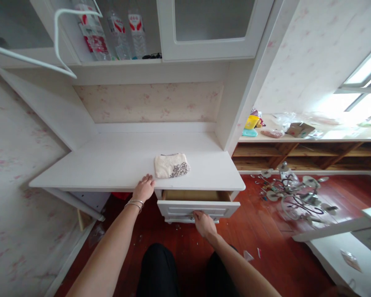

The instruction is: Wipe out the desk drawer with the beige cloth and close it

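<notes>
Clearly, the only writing in view is on the clear plastic bottles [138, 39] in the open section of the upper cabinet [208, 51]: their labels are red and white, with small characters on a red band that are too small to read surely. A dark object [152, 55] lies by their bases, and a white bent rod [57, 37] juts across the cabinet's left side. Below, the right hand [205, 225] is at the white panelled drawer [176, 209], its fingers curled around the drawer handle [192, 216]. This drawer is under the right part of the white desk [111, 165], pulled partly out, its pale wooden inside showing. The left hand [143, 189], with metal bangles [136, 203] at the wrist, rests on the desk's front edge, its fingers laid out flat and gripping nothing. Just beside those fingertips, a cream cloth [165, 166] lies flat on the desktop, a dark scroll pattern at its lower right corner and no readable lettering. Off to the right, a chandelier [311, 200] with curved arms lies on the reddish wood floor [250, 218], near low wooden shelves [259, 149] topped by a yellow container [251, 122] and a cardboard box [299, 129].
</notes>
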Tool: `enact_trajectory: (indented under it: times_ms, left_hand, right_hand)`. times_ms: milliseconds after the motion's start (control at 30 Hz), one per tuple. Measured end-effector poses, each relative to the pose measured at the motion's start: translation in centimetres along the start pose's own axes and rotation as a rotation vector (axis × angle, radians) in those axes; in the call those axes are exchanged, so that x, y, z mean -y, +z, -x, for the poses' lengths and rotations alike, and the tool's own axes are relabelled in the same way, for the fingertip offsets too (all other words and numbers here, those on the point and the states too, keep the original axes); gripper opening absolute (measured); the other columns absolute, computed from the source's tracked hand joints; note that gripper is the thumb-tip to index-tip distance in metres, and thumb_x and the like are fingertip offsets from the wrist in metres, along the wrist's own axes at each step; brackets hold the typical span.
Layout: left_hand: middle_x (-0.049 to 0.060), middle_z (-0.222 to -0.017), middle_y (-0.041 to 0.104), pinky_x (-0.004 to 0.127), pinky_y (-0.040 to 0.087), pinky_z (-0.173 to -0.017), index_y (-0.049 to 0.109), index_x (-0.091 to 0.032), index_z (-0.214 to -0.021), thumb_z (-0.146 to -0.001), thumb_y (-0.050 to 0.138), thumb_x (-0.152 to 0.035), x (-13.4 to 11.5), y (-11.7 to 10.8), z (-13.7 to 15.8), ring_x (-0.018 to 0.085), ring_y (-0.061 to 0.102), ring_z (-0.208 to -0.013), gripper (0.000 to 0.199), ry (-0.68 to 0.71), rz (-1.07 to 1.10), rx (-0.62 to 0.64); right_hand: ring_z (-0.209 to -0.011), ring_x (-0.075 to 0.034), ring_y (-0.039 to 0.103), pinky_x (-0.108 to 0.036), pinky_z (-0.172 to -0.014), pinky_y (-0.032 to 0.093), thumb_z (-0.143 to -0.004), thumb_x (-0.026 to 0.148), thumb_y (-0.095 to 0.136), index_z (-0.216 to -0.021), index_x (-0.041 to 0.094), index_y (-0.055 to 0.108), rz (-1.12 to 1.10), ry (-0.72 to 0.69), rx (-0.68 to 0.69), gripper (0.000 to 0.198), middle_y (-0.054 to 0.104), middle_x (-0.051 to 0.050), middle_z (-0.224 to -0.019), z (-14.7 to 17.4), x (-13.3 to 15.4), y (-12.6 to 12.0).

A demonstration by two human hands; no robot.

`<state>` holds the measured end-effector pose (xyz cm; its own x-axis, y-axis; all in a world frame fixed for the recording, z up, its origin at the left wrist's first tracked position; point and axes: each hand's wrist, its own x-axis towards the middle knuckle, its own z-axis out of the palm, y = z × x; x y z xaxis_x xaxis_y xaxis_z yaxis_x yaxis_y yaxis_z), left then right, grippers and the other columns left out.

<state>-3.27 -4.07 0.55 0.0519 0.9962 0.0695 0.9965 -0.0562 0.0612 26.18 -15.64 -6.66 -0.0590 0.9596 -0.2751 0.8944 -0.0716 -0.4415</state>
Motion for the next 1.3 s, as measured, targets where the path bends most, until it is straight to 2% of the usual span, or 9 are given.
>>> enact_trajectory:
  times_ms: [133, 300, 467, 567, 700, 900, 1067, 1233, 1300]
  left_hand:
    - [0.017, -0.143, 0.044, 0.043, 0.035, -0.105, 0.048, -0.01, -0.131, -0.095, 0.027, -0.032, -0.6, 0.4, 0.4, 0.025, 0.04, -0.132, 0.048, -0.018, 0.019, -0.033]
    - [0.019, -0.144, 0.041, 0.05, 0.033, -0.106, 0.046, -0.008, -0.133, -0.094, 0.023, -0.028, -1.6, 0.4, 1.3, 0.028, 0.038, -0.134, 0.049, -0.063, 0.029, -0.092]
    - [0.022, -0.139, 0.046, 0.05, 0.039, -0.102, 0.049, -0.006, -0.127, -0.092, 0.026, -0.024, -2.4, 0.2, 2.7, 0.03, 0.042, -0.13, 0.046, -0.075, 0.04, -0.114]
    - [0.022, -0.141, 0.041, 0.049, 0.036, -0.105, 0.045, -0.006, -0.13, -0.089, 0.034, -0.023, -3.4, -0.3, 3.8, 0.031, 0.039, -0.132, 0.046, -0.026, 0.037, -0.162]
    - [0.017, -0.147, 0.034, 0.043, 0.03, -0.11, 0.038, -0.01, -0.137, -0.086, 0.041, -0.021, -5.1, -1.7, 3.9, 0.027, 0.033, -0.135, 0.052, 0.121, 0.029, -0.203]
    - [0.014, -0.147, 0.033, 0.042, 0.027, -0.112, 0.04, -0.012, -0.136, -0.082, 0.047, -0.021, -7.2, -3.3, 0.3, 0.026, 0.026, -0.138, 0.055, 0.302, -0.033, -0.132]
    - [0.015, -0.144, 0.038, 0.04, 0.033, -0.107, 0.04, -0.012, -0.136, -0.078, 0.051, -0.017, -8.0, -3.0, -2.1, 0.027, 0.036, -0.131, 0.06, 0.336, -0.098, -0.032]
    - [0.021, -0.143, 0.037, 0.04, 0.042, -0.096, 0.031, -0.011, -0.141, -0.083, 0.041, -0.011, -8.2, -2.8, -2.6, 0.028, 0.05, -0.119, 0.059, 0.301, -0.136, -0.003]
    - [0.024, -0.134, 0.046, 0.04, 0.046, -0.089, 0.027, -0.01, -0.142, -0.084, 0.038, -0.011, -8.3, -3.1, -2.6, 0.027, 0.057, -0.11, 0.059, 0.279, -0.153, 0.008]
  right_hand:
    - [-0.099, -0.023, 0.066, -0.031, -0.082, 0.046, -0.095, 0.036, 0.031, -0.106, 0.034, 0.067, -0.098, -0.029, 0.035, 0.037, 0.07, 0.0, -0.111, 5.2, -1.1, 1.2]
    - [-0.113, -0.022, 0.06, -0.031, -0.094, 0.043, -0.095, 0.036, 0.03, -0.119, 0.033, 0.063, -0.247, -0.039, 0.064, 0.041, 0.065, 0.001, -0.122, 11.1, -1.9, 2.8]
    - [-0.119, -0.019, 0.055, -0.029, -0.102, 0.039, -0.096, 0.039, 0.029, -0.124, 0.028, 0.061, -0.315, -0.068, 0.097, 0.044, 0.059, 0.0, -0.131, 15.6, -2.4, 4.1]
    - [-0.122, -0.019, 0.053, -0.03, -0.105, 0.036, -0.097, 0.042, 0.028, -0.126, 0.026, 0.06, -0.329, -0.078, 0.144, 0.047, 0.057, 0.0, -0.133, 17.7, -2.9, 4.3]
    - [-0.124, -0.019, 0.051, -0.03, -0.107, 0.034, -0.097, 0.046, 0.026, -0.128, 0.024, 0.059, -0.339, -0.096, 0.214, 0.049, 0.056, -0.002, -0.134, 19.7, -3.2, 4.2]
    - [-0.118, -0.02, 0.055, -0.03, -0.103, 0.037, -0.098, 0.047, 0.025, -0.117, 0.024, 0.066, -0.317, -0.116, 0.262, 0.051, 0.062, -0.004, -0.126, 21.2, -3.2, 3.7]
    - [-0.102, -0.022, 0.064, -0.029, -0.089, 0.043, -0.098, 0.047, 0.024, -0.101, 0.025, 0.071, -0.228, -0.122, 0.314, 0.052, 0.071, -0.005, -0.109, 21.9, -3.2, 3.3]
    - [-0.101, -0.022, 0.065, -0.029, -0.086, 0.044, -0.098, 0.045, 0.026, -0.111, 0.027, 0.068, -0.165, -0.15, 0.302, 0.048, 0.071, -0.006, -0.11, 22.3, -2.8, 2.6]
    - [-0.1, -0.023, 0.066, -0.03, -0.085, 0.044, -0.097, 0.045, 0.027, -0.114, 0.027, 0.067, -0.134, -0.138, 0.305, 0.046, 0.071, -0.007, -0.108, 22.4, -2.7, 2.5]
